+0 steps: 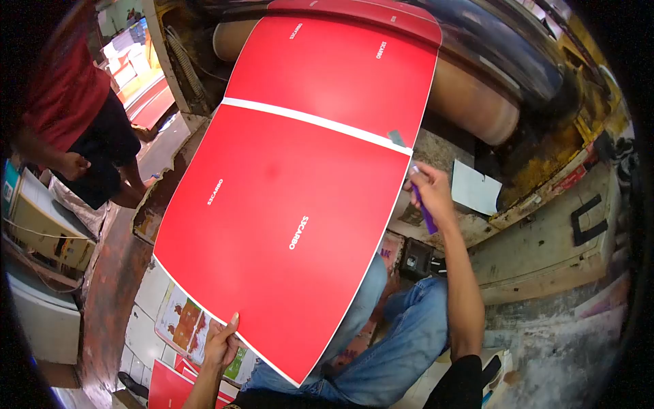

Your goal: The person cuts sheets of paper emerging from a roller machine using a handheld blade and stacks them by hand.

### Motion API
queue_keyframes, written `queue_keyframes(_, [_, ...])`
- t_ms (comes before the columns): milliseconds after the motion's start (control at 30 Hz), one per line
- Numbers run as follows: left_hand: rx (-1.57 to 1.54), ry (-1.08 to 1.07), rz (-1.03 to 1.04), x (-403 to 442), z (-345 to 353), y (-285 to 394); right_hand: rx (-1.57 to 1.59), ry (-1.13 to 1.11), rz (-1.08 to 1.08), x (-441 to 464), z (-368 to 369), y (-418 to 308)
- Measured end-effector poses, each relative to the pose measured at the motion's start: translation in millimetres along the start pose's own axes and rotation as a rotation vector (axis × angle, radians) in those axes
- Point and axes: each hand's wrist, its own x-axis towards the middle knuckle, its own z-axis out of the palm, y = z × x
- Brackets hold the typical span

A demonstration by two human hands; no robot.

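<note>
A large red printed sheet [272,177] with white lettering slants from the machine rollers down toward my lap, a white strip crossing it. My left hand [221,341] pinches its lower left edge, thumb on top. Beside the right edge, near the end of the white strip, my right hand [430,191] is closed around a purple-handled tool [425,213]. A small grey-green patch [396,138] lies on the sheet near that hand.
Dark rollers [504,48] and a brown roller [473,102] stand ahead. A person in a red shirt [68,88] is at the left. White paper [475,187] lies right of my right hand. More red sheets [167,387] are at the lower left.
</note>
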Motion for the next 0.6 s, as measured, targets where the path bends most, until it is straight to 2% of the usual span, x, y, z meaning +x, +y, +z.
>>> queue_keyframes(33, [0.0,-0.003,-0.002,-2,-3,0,0.029,-0.003,0.017,-5,4,1])
queue_keyframes(100, [0.024,-0.008,-0.013,-8,-13,0,-0.247,0.085,-0.016,-6,2,-1])
queue_keyframes(133, [0.048,-0.018,-0.031,-11,-20,1,-0.249,0.082,-0.015,-6,1,-3])
queue_keyframes(200, [0.032,0.006,-0.056,-17,-22,0,-0.796,0.461,-0.689,-6,-4,-10])
queue_keyframes(233, [0.021,0.025,-0.08,-20,-20,2,-0.801,0.462,-0.691,-5,-2,-16])
queue_keyframes(300, [0.035,0.038,-0.048,-23,-25,1,-0.921,0.322,-0.897,-2,8,-27])
queue_keyframes(333, [0.048,0.028,-0.066,-26,-37,-2,-0.974,0.215,-0.868,-2,11,-20])
queue_keyframes(367, [0.06,0.023,-0.084,-30,-48,-5,-0.97,0.217,-0.871,2,13,-14])
queue_keyframes(433, [0.077,0.109,-0.072,-37,-72,-7,-0.967,-0.001,-0.775,7,14,-6])
queue_keyframes(500, [0.313,0.007,-0.113,-39,-131,-5,-0.89,-0.043,-0.692,8,11,-11])
queue_keyframes(567, [0.244,0.153,-0.126,-48,-139,13,-0.85,-0.067,-0.67,15,9,-2])
queue_keyframes(600, [0.349,0.187,-0.186,-59,-145,28,-0.792,-0.083,-0.659,16,9,4])
